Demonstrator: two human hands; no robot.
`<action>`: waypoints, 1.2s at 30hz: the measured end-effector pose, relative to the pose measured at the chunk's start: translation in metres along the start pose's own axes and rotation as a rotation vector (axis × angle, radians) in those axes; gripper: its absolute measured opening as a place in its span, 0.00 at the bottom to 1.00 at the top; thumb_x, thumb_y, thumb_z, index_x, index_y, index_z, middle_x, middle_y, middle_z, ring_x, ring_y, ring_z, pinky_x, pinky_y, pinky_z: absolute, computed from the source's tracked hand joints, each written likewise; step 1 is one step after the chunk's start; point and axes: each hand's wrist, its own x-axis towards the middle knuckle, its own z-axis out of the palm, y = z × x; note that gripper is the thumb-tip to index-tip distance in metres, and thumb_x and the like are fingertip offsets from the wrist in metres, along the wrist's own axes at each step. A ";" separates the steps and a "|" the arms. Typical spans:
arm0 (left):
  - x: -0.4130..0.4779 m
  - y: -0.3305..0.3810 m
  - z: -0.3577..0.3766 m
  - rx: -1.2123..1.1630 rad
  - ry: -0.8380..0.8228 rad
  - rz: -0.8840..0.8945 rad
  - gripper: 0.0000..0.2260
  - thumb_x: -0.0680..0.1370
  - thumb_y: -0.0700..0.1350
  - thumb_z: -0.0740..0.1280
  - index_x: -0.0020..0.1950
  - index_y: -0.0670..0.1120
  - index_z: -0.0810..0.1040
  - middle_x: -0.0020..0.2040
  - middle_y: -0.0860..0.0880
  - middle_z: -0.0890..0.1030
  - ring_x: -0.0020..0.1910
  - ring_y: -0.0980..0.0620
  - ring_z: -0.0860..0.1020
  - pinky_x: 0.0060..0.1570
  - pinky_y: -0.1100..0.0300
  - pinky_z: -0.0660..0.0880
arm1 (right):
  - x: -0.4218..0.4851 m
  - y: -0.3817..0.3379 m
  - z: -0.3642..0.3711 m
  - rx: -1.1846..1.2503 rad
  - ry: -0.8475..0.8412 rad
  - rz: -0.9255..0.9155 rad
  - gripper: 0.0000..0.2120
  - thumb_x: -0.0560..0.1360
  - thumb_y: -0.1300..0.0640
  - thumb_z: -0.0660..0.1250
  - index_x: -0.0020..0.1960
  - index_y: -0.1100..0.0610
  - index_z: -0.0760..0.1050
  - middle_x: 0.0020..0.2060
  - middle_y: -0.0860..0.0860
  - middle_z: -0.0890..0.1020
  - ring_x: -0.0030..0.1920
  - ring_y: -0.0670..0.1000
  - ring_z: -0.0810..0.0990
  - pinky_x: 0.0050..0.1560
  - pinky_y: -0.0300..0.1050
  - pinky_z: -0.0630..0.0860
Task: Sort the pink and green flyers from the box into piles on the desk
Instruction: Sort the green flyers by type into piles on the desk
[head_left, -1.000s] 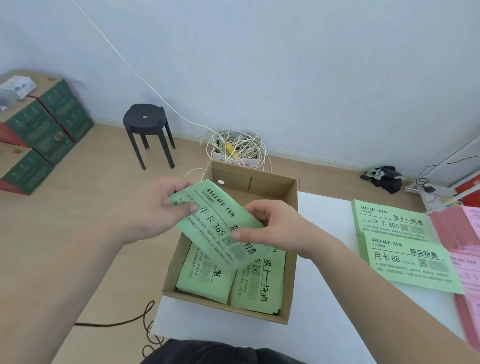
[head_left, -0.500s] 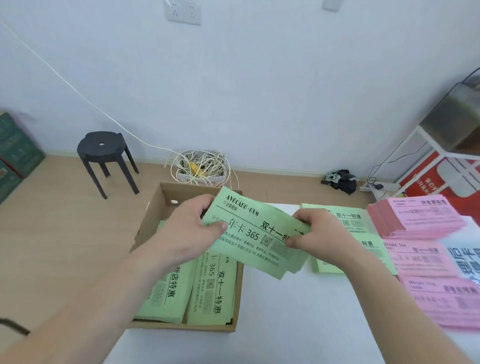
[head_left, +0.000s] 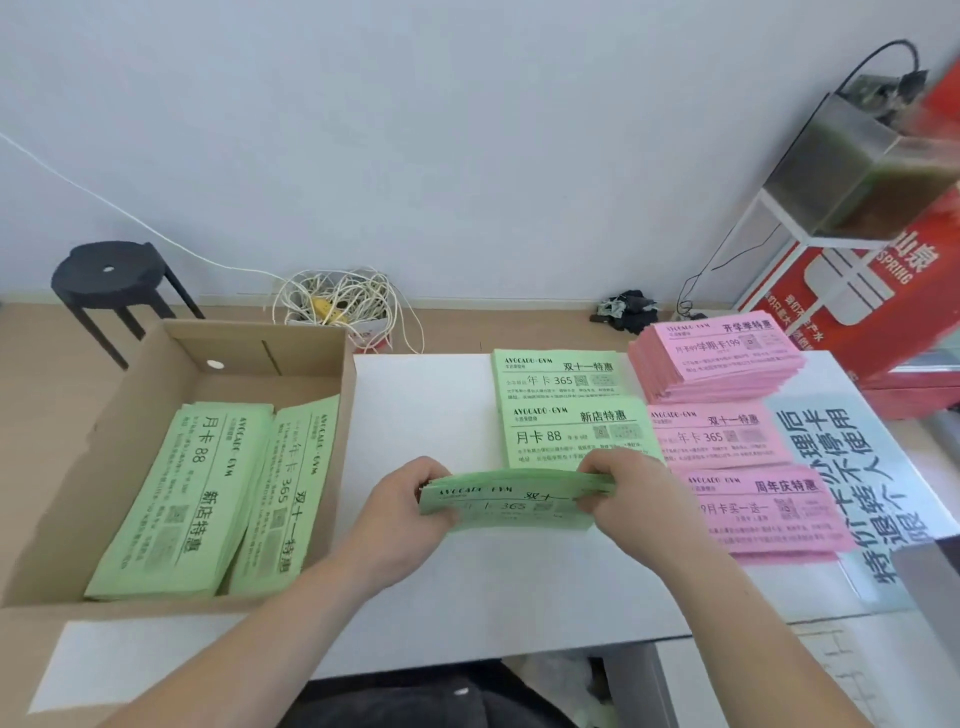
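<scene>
A stack of green flyers (head_left: 511, 501) is held edge-down above the white desk (head_left: 421, 415). My left hand (head_left: 402, 501) grips its left end and my right hand (head_left: 631, 491) grips its right end. The cardboard box (head_left: 130, 415) on the left holds two stacks of green flyers (head_left: 202, 499). Two green piles (head_left: 566, 410) lie on the desk beyond my hands. To their right lie three pink piles (head_left: 717, 358), the farthest one the thickest.
A printed sign (head_left: 852, 467) lies on the desk's right side. On the floor behind stand a black stool (head_left: 111, 280), a tangle of white cable (head_left: 337, 301) and a red carton (head_left: 857, 296) under a white rack at the right.
Both hands carried the green stack from above the box rightward to the middle of the desk and turned it level. The view swung right with them.
</scene>
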 end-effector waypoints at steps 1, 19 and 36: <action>-0.001 -0.006 0.008 0.001 0.012 0.019 0.09 0.75 0.36 0.72 0.45 0.51 0.79 0.40 0.53 0.82 0.36 0.60 0.76 0.36 0.69 0.71 | -0.001 0.010 0.009 0.070 0.016 -0.023 0.10 0.74 0.58 0.73 0.48 0.44 0.78 0.48 0.41 0.79 0.52 0.49 0.77 0.49 0.48 0.76; -0.014 -0.011 0.051 -0.345 0.231 -0.123 0.14 0.81 0.36 0.67 0.62 0.53 0.74 0.55 0.55 0.81 0.55 0.61 0.77 0.46 0.68 0.71 | -0.013 0.034 0.062 0.761 0.129 0.033 0.15 0.78 0.67 0.69 0.55 0.50 0.72 0.47 0.47 0.83 0.40 0.40 0.78 0.35 0.32 0.72; -0.024 -0.024 0.052 0.078 0.420 0.116 0.12 0.83 0.45 0.66 0.65 0.54 0.79 0.58 0.58 0.76 0.60 0.56 0.71 0.60 0.58 0.71 | -0.028 0.033 0.084 0.843 0.317 0.120 0.18 0.81 0.65 0.64 0.54 0.41 0.74 0.46 0.44 0.84 0.43 0.41 0.79 0.45 0.45 0.75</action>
